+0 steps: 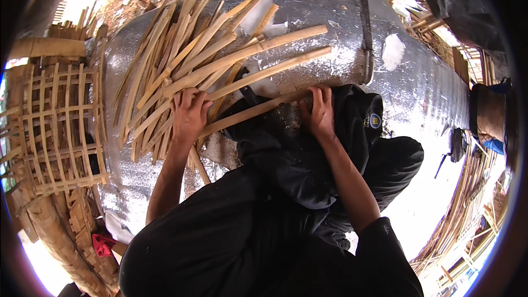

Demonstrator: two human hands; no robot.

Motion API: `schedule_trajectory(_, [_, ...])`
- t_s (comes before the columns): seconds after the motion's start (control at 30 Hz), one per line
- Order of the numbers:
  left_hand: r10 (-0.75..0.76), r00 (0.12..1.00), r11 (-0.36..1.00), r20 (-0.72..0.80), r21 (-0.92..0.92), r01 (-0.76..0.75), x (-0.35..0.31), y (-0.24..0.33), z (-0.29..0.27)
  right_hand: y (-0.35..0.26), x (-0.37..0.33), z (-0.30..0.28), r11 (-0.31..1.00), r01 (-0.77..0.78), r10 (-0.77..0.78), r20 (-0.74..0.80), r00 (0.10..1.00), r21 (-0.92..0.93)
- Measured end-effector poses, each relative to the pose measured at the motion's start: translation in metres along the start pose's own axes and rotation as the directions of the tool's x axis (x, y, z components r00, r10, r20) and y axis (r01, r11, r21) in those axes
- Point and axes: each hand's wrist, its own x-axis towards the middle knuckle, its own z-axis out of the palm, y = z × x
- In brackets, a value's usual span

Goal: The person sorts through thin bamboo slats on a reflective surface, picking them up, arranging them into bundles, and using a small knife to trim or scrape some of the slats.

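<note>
A fanned pile of bamboo strips (181, 44) lies on a shiny silver sheet (308, 3). At the pile's near end my left hand (190, 114) is closed, its fingers curled over the strips. One bamboo strip (258, 111) slants across my lap, over dark cloth. Its upper right end is pinched in my right hand (319, 113); its lower left end passes close below my left hand. Between the hands a short dark piece (249, 96) sticks up, its kind unclear. My legs are folded under black cloth (220, 214).
A long, narrow dark blade-like tool (366, 33) lies on the sheet, beyond my right hand. A woven bamboo lattice (58, 126) stands at the left. Bundles of thin sticks (467, 203) lie at the right. A red cloth (104, 245) is at the lower left.
</note>
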Motion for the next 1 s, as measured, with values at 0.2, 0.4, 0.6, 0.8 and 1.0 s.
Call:
schedule_trajectory(0.2, [-0.087,0.995,0.986,0.046,0.146,0.079,-0.01,-0.006,0.001,-0.002,-0.001,0.002,0.998,-0.033,0.035,-0.019,0.999,0.052])
schedule_trajectory(0.4, [-0.283,0.93,0.959,-0.234,-0.097,0.267,-0.014,-0.032,-0.015,-0.004,-0.001,-0.001,0.998,-0.051,0.051,0.002,0.999,0.036])
schedule_trajectory(0.6, [-0.187,0.976,0.981,-0.113,0.037,0.193,-0.028,-0.042,-0.033,-0.002,0.0,0.002,0.997,-0.06,0.06,-0.014,0.998,0.046])
schedule_trajectory(0.8, [-0.222,0.975,0.966,0.028,0.141,0.216,-0.007,-0.016,-0.028,0.008,-0.004,0.006,0.998,-0.059,0.059,-0.005,0.998,-0.018])
schedule_trajectory(1.0, [-0.287,0.957,0.956,0.051,0.077,0.282,-0.023,-0.035,-0.042,-0.003,0.001,-0.001,0.999,-0.048,0.048,0.001,0.999,0.014])
